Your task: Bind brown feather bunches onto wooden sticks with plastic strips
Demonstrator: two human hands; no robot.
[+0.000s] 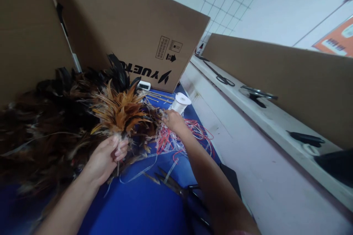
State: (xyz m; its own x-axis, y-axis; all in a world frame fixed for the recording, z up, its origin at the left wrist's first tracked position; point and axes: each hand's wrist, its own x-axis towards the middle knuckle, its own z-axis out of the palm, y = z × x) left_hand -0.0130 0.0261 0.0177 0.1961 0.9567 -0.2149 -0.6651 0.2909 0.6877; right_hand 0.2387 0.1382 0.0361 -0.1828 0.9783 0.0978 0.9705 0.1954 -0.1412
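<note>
My left hand (pixel 109 156) is closed round the pale base of a bunch of orange-brown feathers (pixel 121 108), whose tips fan upward. Past it, my right hand (pixel 175 121) reaches forward with its fingers pressed together at the edge of some brown feather pieces. What those fingers grip is too small to make out. Beneath the right hand lies a tangle of red and white ribbon strands (pixel 165 137), with a white spool (pixel 182 101) just behind. A large pile of dark brown and black feathers (pixel 49 117) spreads to the left.
Scissors (pixel 179 189) lie on the blue tabletop (pixel 132 205) under my right forearm. Thin sticks (pixel 160 96) and a small white display device (pixel 143 85) sit near the back. A cardboard box (pixel 132 25) stands behind; a ledge (pixel 264 117) with tools runs along the right.
</note>
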